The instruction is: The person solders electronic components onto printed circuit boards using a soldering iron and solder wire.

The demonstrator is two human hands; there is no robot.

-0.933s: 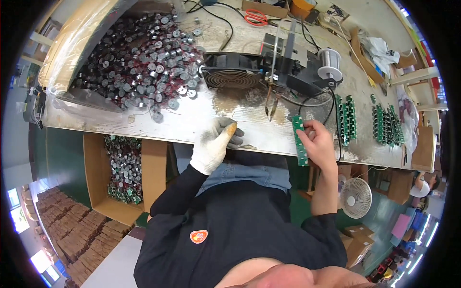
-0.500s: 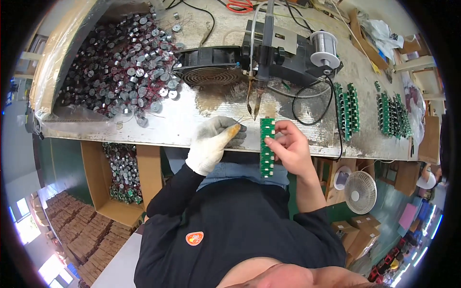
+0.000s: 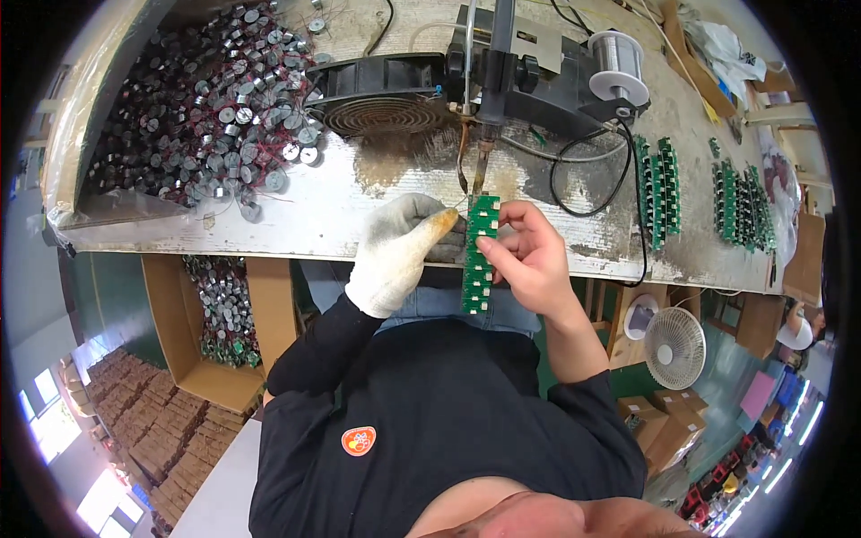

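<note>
My bare right hand (image 3: 531, 260) grips a long green circuit board strip (image 3: 482, 255) with small white parts along it, held lengthwise over the bench's front edge. The strip's far end is at the tip of an upright soldering iron (image 3: 482, 161); whether they touch cannot be made out. My left hand (image 3: 399, 251), in a white glove with yellowed fingertips, is closed in a pinch beside the strip. A thin wire (image 3: 461, 203) sticks out from its fingertips toward the strip's far end. The far end of that wire is hard to see. A dark, thin feed tube (image 3: 464, 161) hangs beside the iron.
A heap of small round motors (image 3: 224, 108) with red wires fills the bench's left. A black fan (image 3: 381, 94) and a solder wire spool (image 3: 617, 67) flank the iron. Rows of green boards (image 3: 659, 193) lie at right. Below left stands a cardboard box (image 3: 170, 327) of wired parts.
The board strip has moved slightly left and away from me, its far end now at the iron tip. My left hand's fingertips have come up against the strip. The view has shifted slightly.
</note>
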